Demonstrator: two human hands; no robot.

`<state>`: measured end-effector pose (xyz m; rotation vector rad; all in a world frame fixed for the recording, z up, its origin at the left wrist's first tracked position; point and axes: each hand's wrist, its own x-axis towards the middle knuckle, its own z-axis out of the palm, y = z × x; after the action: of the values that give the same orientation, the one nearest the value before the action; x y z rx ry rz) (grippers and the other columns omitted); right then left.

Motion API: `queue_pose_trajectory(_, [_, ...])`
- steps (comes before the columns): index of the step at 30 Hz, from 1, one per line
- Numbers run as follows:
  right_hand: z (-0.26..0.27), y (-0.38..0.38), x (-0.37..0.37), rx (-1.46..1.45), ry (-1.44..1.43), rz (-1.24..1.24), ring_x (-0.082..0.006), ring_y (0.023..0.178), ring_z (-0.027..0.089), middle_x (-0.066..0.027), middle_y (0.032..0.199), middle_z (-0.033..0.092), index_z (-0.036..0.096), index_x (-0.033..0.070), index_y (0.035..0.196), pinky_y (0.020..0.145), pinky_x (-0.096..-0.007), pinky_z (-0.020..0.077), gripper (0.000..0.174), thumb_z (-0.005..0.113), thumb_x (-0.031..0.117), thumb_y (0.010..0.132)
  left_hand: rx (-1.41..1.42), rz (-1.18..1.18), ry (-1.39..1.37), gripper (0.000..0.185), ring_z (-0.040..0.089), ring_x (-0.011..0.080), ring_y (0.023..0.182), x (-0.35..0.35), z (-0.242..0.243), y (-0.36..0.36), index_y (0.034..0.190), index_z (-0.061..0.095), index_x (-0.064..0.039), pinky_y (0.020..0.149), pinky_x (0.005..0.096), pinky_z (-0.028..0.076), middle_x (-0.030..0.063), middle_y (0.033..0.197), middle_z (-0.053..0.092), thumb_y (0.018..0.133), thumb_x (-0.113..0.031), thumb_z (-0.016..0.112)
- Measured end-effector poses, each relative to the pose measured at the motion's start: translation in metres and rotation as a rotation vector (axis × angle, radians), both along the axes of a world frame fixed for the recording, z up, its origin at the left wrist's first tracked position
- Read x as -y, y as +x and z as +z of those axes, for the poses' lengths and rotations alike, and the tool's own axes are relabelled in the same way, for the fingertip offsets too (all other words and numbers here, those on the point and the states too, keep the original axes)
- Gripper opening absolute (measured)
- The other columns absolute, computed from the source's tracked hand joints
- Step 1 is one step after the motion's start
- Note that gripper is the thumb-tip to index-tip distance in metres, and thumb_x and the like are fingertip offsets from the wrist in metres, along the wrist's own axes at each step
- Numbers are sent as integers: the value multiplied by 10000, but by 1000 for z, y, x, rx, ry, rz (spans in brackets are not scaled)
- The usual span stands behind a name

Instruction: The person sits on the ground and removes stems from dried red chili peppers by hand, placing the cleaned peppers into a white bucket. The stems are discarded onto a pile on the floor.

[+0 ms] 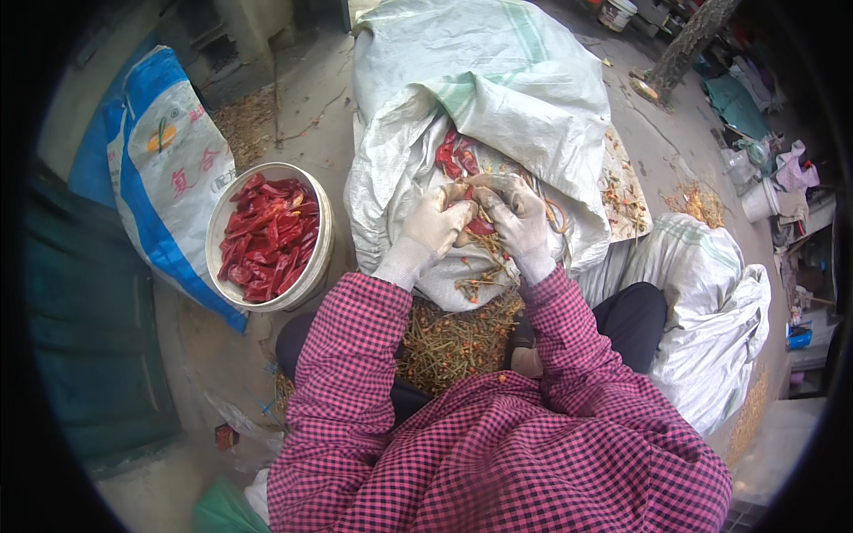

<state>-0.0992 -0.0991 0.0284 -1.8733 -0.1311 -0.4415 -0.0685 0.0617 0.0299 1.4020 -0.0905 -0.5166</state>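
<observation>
Both my hands wear pale, soiled work gloves and meet over the mouth of a large white woven sack [480, 40]. A dried red chili pepper [481, 226] is pinched between my left hand [433, 223] and my right hand [516, 216]; the fingers partly hide it. More red chilies [455, 154] lie in the sack's folds just beyond my fingers. Loose stems [490, 266] lie on the sack below my hands. To the left stands a white plastic bucket [324, 266] holding many red chilies [273, 233].
A heap of stems [456, 343] lies between my legs. A blue and white printed sack [173, 166] is left of the bucket, a full white woven sack [700, 320] at my right. A tree trunk [690, 50] and clutter stand at the upper right.
</observation>
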Motion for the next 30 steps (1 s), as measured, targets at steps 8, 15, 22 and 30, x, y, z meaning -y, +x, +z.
queue_pose_trajectory(8, [-16,4,21,-387,1112,476,-74,664,558,-1,775,579,591,46,927,576,-216,504,227,534,223,1056,-52,-260,-108,230,633,64,716,-8,19,-9,1161,676,33,641,214,533,28,931,696,949,-46,634])
queue_pose_trajectory(15, [-35,22,45,-802,-67,390,-131,842,691,-84,937,723,677,47,1102,697,-293,571,300,591,327,1035,41,-127,-271,212,649,45,730,-22,33,-11,1155,660,-13,566,165,518,12,977,679,952,-71,675])
queue_pose_trajectory(22, [-77,103,33,-381,-726,-124,-259,1195,631,-127,1294,653,665,156,1294,1021,-415,505,420,562,456,1019,11,222,-571,181,698,115,792,-59,33,12,1078,640,-51,469,162,476,104,1001,708,933,-143,695])
queue_pose_trajectory(30, [-91,211,6,-589,-882,-259,-380,1381,491,-162,1563,440,504,229,1498,1104,-512,446,611,530,564,987,-2,276,-474,158,724,123,785,-61,36,14,1078,639,-17,492,161,515,114,1039,724,941,-92,663])
